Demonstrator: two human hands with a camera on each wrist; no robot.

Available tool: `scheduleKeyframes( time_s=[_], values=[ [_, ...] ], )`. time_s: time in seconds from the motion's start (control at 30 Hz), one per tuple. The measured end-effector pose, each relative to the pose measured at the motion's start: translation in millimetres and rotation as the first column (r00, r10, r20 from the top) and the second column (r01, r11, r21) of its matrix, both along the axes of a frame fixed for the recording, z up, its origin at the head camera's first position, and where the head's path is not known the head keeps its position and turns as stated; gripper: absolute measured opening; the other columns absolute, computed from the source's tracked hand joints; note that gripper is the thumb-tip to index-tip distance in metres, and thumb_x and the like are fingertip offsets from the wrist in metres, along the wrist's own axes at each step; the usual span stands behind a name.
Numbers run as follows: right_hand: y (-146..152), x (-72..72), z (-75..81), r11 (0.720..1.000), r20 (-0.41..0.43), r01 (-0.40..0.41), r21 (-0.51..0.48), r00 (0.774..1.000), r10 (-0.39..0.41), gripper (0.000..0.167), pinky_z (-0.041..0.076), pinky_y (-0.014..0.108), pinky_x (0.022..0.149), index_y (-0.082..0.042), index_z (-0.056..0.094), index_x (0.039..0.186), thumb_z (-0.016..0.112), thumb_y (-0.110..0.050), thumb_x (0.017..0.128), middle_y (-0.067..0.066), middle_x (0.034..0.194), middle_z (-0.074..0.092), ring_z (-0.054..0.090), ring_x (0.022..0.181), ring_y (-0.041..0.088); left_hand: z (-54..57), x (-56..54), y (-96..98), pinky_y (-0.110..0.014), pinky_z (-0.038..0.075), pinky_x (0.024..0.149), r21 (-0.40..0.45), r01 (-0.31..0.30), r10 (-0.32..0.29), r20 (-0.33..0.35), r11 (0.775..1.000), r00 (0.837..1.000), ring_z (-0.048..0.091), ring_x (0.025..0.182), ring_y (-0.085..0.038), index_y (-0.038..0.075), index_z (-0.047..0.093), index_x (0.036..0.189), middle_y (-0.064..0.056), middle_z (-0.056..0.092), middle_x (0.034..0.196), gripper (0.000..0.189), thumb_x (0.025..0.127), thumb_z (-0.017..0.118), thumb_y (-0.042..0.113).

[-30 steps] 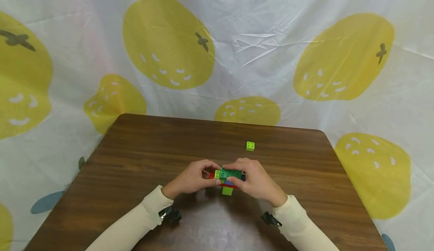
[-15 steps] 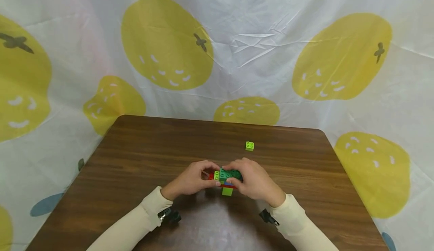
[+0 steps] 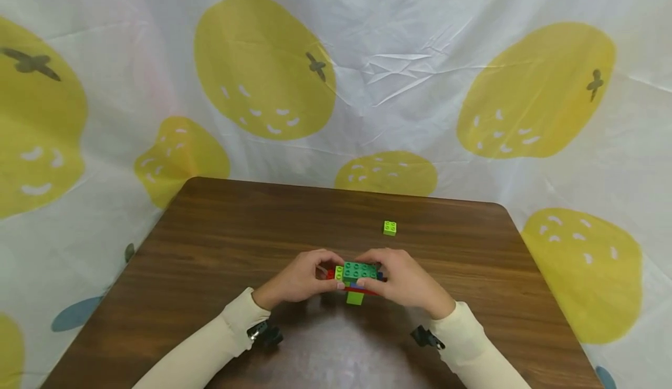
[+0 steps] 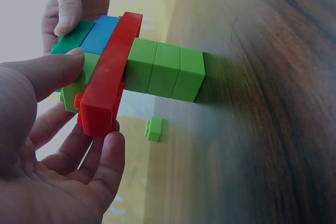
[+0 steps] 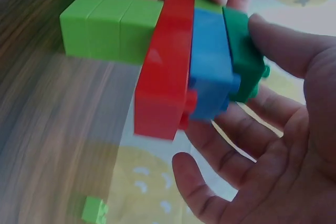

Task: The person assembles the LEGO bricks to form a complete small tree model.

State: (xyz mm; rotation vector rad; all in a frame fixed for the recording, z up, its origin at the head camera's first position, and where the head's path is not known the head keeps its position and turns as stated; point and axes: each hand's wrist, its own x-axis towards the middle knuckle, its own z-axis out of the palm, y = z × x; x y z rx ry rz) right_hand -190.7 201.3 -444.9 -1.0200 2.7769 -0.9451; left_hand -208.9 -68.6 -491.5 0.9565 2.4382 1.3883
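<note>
A structure of toy building bricks stands between both hands. Its base is a column of several lime green bricks (image 4: 166, 72), crossed on top by long red bricks (image 4: 108, 74). Above the red lie a blue brick (image 5: 211, 61) and, at the left, a lime green brick (image 3: 339, 273). A dark green brick (image 3: 359, 271) sits on the blue one. My left hand (image 3: 307, 275) pinches the left lime green brick, thumb on its near side. My right hand (image 3: 406, 275) holds the dark green brick, thumb on the near side and fingers behind.
A loose lime green brick (image 3: 389, 228) lies farther back on the brown wooden table (image 3: 252, 220). Behind the table's far edge hangs a white curtain (image 3: 367, 109) printed with yellow fruit. Both wrists carry small dark cameras.
My right hand has shifted slightly right, and more of the dark green brick's studded top shows. The left hand keeps its hold at the same place.
</note>
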Motion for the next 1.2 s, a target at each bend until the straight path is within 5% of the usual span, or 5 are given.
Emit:
scheduleKeyframes(
  time_s=[0.2,0.53,1.2],
  values=[
    [14.8,-9.3,-1.6,0.997,0.030,0.055,-0.057,0.998,-0.053,0.035,0.061,0.038,0.084,-0.018,0.074,0.126,0.073,-0.042,0.101,-0.008,0.112,0.077,0.070,0.096,0.008,2.1,-0.4,2.4,-0.027,0.060,0.087,0.001,-0.005,0.005,0.001,1.000,1.000,0.068,0.106,-0.021,0.009,0.070,0.127,-0.005,0.072,0.119,0.039,0.094,0.083,0.026],
    [21.4,-38.2,-3.4,0.974,0.042,0.187,-0.125,0.982,-0.183,0.025,0.057,0.030,0.077,-0.018,0.076,0.120,0.072,-0.035,0.102,-0.005,0.102,0.078,0.069,0.085,0.010,2.2,-0.8,-0.9,-0.029,0.060,0.089,-0.012,-0.030,0.030,0.022,0.999,0.999,0.066,0.105,-0.016,0.011,0.071,0.126,-0.002,0.072,0.119,0.039,0.093,0.084,0.027],
    [39.3,-115.5,-41.2,0.893,0.029,0.385,-0.232,0.921,-0.389,0.020,0.056,0.041,0.079,-0.012,0.074,0.117,0.073,-0.024,0.101,0.007,0.104,0.075,0.070,0.090,0.029,1.8,-3.1,-0.6,-0.028,0.059,0.088,-0.024,-0.028,0.029,0.030,0.999,0.999,0.068,0.106,-0.018,0.011,0.071,0.126,-0.002,0.072,0.119,0.040,0.093,0.084,0.027]
  ],
)
